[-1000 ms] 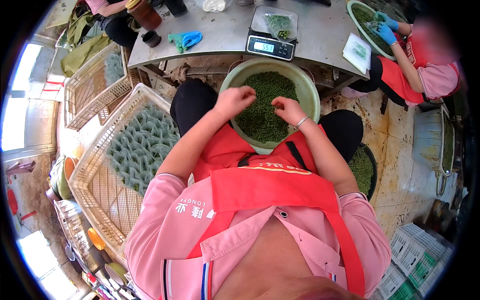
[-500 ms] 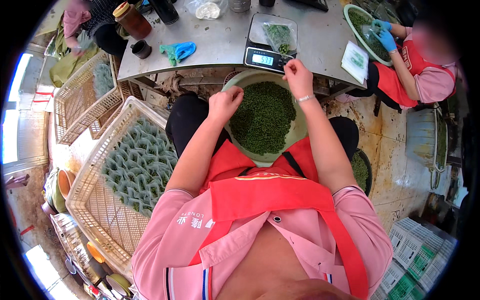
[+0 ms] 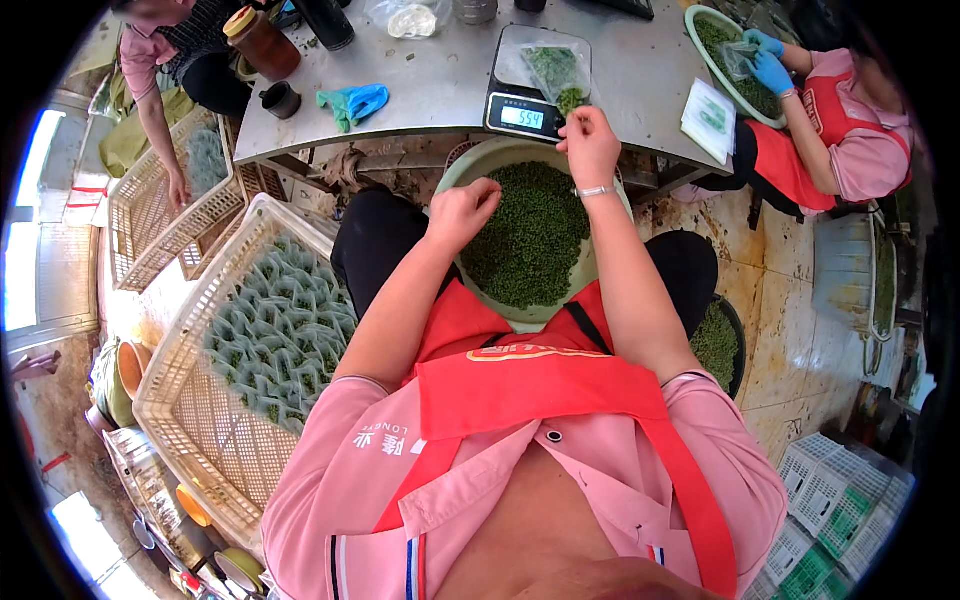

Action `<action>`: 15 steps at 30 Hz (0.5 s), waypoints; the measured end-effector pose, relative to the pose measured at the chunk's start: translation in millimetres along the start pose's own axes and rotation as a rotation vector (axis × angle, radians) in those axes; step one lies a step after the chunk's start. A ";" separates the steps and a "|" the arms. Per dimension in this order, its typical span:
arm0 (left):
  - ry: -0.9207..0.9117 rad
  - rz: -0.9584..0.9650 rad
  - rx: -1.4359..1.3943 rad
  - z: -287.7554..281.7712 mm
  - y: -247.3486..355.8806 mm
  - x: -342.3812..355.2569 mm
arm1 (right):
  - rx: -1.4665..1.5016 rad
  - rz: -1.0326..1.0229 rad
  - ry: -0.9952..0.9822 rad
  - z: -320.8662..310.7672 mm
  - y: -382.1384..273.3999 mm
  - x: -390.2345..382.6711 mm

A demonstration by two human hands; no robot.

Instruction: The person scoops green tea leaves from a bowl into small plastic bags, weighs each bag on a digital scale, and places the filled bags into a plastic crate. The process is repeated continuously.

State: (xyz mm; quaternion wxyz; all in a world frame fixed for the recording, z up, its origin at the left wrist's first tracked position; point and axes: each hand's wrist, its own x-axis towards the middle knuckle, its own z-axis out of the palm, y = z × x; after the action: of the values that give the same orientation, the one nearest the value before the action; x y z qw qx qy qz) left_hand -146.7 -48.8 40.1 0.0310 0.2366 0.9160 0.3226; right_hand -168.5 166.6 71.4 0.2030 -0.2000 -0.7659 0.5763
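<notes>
A clear plastic bag (image 3: 552,68) partly filled with green peppercorn-like berries lies on a digital scale (image 3: 522,116) with a lit display. A cluster of berries (image 3: 571,100) pokes from its near corner. My right hand (image 3: 592,145) is at that cluster, thumb and fingers pinched; what they hold, if anything, is hidden. Below the table edge, a pale green basin (image 3: 612,240) full of loose green berries (image 3: 525,235) stands between my knees. My left hand (image 3: 465,212) hovers over its left rim with curled fingers, their contents not visible.
Left of me, a plastic crate (image 3: 200,450) holds rows of filled bags (image 3: 280,335). On the metal table (image 3: 430,90) are blue-green gloves (image 3: 353,105), a dark cup (image 3: 281,98) and a jar (image 3: 262,43). A gloved co-worker (image 3: 840,130) handles berries at right; another person (image 3: 165,60) is at upper left.
My right hand has moved up and slightly left to the berries at the bag. My left hand has shifted right and down. The scale's reading differs. The left co-worker now reaches into a crate.
</notes>
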 end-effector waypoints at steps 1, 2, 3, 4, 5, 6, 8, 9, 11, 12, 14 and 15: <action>-0.002 -0.016 -0.119 0.6 1.5 -2.5 | 0.080 0.007 -0.029 -2.3 3.1 -12.5; -0.004 -0.032 -0.239 1.3 4.1 -3.8 | 0.108 0.026 -0.092 -5.7 5.9 -27.3; -0.001 -0.042 -0.359 1.6 9.2 -2.7 | 0.136 0.036 -0.152 -10.5 5.8 -41.0; 0.024 0.001 -0.464 2.4 16.8 -1.9 | 0.163 0.048 -0.212 -15.4 5.9 -53.0; 0.050 0.043 -0.569 3.2 25.3 -1.3 | 0.037 0.014 -0.304 -19.5 6.5 -62.9; 0.075 0.085 -0.673 3.6 29.2 -1.9 | -0.087 -0.020 -0.396 -22.6 6.1 -72.5; -0.055 0.099 -0.586 10.9 22.2 -2.6 | -0.065 0.034 -0.524 -26.4 1.5 -87.4; -0.116 0.079 -0.558 13.8 18.8 -2.8 | -0.007 0.053 -0.557 -26.5 4.0 -89.9; -0.288 -0.081 -0.605 18.7 11.9 -6.4 | 0.120 0.138 -0.615 -29.0 7.5 -89.9; -0.303 -0.118 -0.725 17.9 10.6 -7.1 | 0.194 0.199 -0.637 -31.0 7.2 -84.8; -0.328 -0.192 -0.965 15.9 7.8 -8.9 | 0.366 0.336 -0.626 -33.6 4.9 -77.7; -0.365 -0.186 -0.995 13.3 5.9 -7.8 | 0.459 0.390 -0.604 -35.6 3.8 -77.3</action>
State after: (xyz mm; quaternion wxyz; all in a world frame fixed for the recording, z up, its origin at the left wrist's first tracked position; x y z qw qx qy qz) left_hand -134.5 -40.7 32.5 0.3267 0.1636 0.6491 0.6672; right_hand -84.2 154.4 70.5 -0.1043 -0.1129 -0.5907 0.7921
